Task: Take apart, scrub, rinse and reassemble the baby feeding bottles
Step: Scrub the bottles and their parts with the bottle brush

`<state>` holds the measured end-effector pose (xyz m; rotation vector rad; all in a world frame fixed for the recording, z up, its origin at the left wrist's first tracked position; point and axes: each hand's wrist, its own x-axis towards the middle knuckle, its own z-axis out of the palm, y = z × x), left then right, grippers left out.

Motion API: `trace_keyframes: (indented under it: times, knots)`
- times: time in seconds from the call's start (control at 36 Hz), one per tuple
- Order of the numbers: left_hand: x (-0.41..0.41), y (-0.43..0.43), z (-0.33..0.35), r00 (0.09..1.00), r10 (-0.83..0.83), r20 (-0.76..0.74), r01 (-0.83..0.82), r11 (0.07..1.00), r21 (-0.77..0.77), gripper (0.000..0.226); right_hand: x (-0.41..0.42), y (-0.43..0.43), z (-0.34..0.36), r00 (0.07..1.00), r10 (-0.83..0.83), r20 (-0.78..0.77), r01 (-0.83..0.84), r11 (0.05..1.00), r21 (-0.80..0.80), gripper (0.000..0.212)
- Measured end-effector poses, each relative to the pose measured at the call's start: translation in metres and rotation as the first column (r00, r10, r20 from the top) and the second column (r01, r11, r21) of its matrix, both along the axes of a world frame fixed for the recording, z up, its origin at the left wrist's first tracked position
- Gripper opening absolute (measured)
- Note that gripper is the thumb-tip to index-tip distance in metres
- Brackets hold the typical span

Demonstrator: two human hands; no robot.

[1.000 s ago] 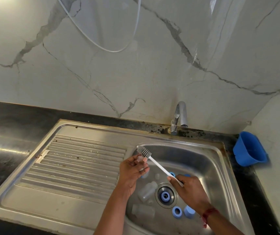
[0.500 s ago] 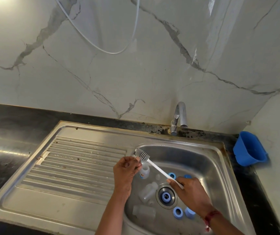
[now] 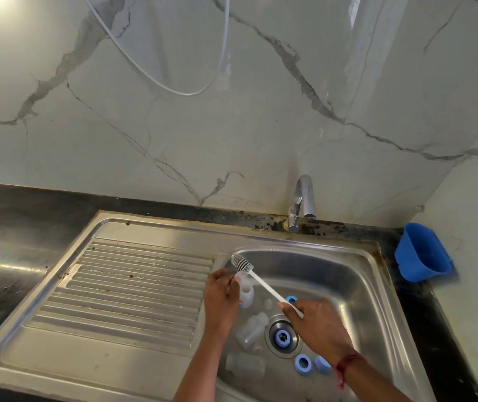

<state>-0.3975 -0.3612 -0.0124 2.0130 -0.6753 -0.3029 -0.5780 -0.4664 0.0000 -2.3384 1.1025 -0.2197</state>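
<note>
Now, left hand (image 3: 222, 297): its fingers curl round a small clear plastic baby bottle (image 3: 246, 294) and hold it up over the left side of the bowl.
Right hand (image 3: 319, 326): it pinches the end of a long white bottle brush with grey bristles (image 3: 264, 287). The bristle end sits right at the top of the held bottle.
Change: a second ago the left hand hid most of the held bottle, and now more of it shows on the hand's right side. The bristle end stays close to the bottle top. Both hands are in much the same spots.
Shiny steel sink (image 3: 356, 274): the loose parts in it lie where they lay before.
Clear bottle by the drain (image 3: 251, 330): on its side, just left of the drain.
Clear bottle at the front (image 3: 245, 365): on its side, nearer the person.
Blue ring on the drain (image 3: 282, 338): flat, in the middle of the drain.
Blue ring at the front (image 3: 303, 364): flat, just beside a blue cap (image 3: 322, 364).
Blue ring at the back (image 3: 291, 299): it peeks out behind the brush handle.
Ridged steel draining board (image 3: 133, 285): left of the bowl.
Blue plastic tub (image 3: 421, 253): on the black counter (image 3: 14, 216), right of the sink, by the wall.
</note>
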Motion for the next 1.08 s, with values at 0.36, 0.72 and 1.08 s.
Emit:
trace_keyframes:
  times: [0.36,0.72,1.08]
  knots:
    - [0.012,-0.01,0.002,0.911,0.329,-0.25,-0.322,0.944,0.071,0.03,-0.007,0.011,0.007,1.0,-0.016,-0.013,0.017,0.996,0.088,0.056]
    - [-0.012,-0.031,0.03,0.617,0.088,-0.782,-0.353,0.919,-0.175,0.026,0.001,0.004,0.0,0.992,-0.061,0.114,0.055,0.997,0.059,0.058]
    - [-0.027,-0.04,0.033,0.429,0.03,-0.903,-0.409,0.898,-0.164,0.012,0.006,0.009,-0.004,0.991,-0.083,0.102,0.083,0.997,0.004,0.056]
